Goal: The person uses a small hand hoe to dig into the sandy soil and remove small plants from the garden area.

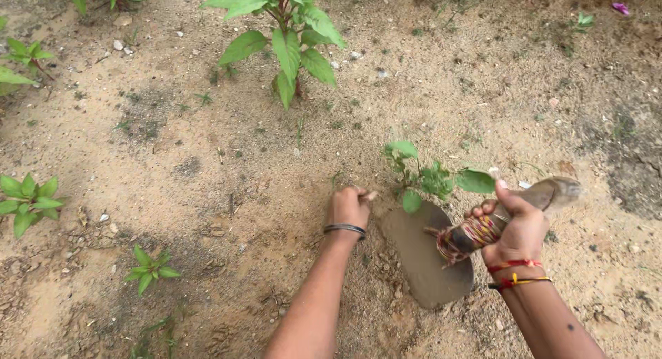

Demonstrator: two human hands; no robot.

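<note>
The work stood at weeding: the left hand [349, 206] was closed low on the soil [207, 159] beside a small weed [424, 176], fingers curled (what they pinched, I could not tell). The right hand [514, 228] gripped a hoe [427, 252] by its thread-wrapped handle, blade flat on the ground just below the weed. Loosening the roots would call for care. No containers showed.

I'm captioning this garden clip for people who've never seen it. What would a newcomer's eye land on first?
The right hand at lower right grips a hoe's handle, wound with coloured thread, its muddy flat blade pressed into sandy soil. Just left, the left hand rests on the ground beside a small green seedling. A taller leafy plant stands at top centre.
</note>
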